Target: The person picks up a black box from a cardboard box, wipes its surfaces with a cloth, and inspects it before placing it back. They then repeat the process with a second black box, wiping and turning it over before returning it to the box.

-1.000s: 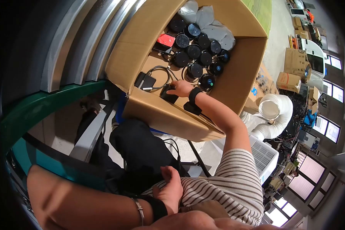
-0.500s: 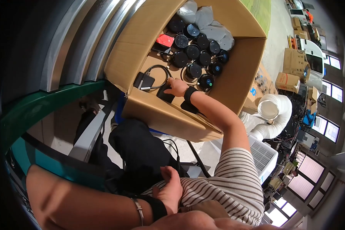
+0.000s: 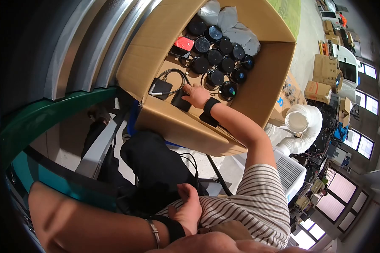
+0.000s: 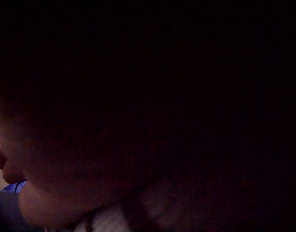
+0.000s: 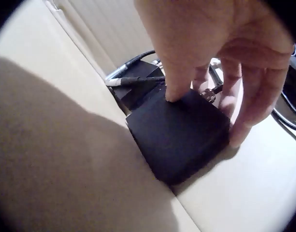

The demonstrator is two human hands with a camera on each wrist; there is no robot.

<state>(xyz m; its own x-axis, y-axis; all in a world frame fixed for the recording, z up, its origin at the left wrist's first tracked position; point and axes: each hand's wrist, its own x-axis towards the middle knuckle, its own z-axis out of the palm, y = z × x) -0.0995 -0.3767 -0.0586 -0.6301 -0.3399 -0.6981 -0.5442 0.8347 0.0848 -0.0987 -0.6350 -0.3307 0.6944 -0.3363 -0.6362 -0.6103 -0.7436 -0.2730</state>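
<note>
Inside the cardboard box (image 3: 156, 122), my right hand (image 3: 197, 96) holds a black square block (image 3: 180, 102) near the front wall. In the right wrist view the thumb presses one edge of this block (image 5: 179, 137), and the fingers curl round the far side, where a metal cable connector (image 5: 208, 94) shows. A second black block (image 3: 161, 89) with a looped cable (image 3: 173, 71) lies just left of it. My left hand (image 3: 187, 211) rests by the striped shirt, fingers loosely bent and holding nothing; the left wrist view is mostly dark.
Several round black units (image 3: 214, 57) stand at the box's far side, beside a red-topped piece (image 3: 184, 43) and clear plastic bags (image 3: 242, 38). Ribbed metal (image 3: 78, 50) and a green rail (image 3: 50, 109) flank the left. A white hose (image 3: 302, 122) stands right.
My right hand has shifted slightly left with the black block, which now lies closer to the second block. The second block's silver cable end has moved up and left. The left hand stays put.
</note>
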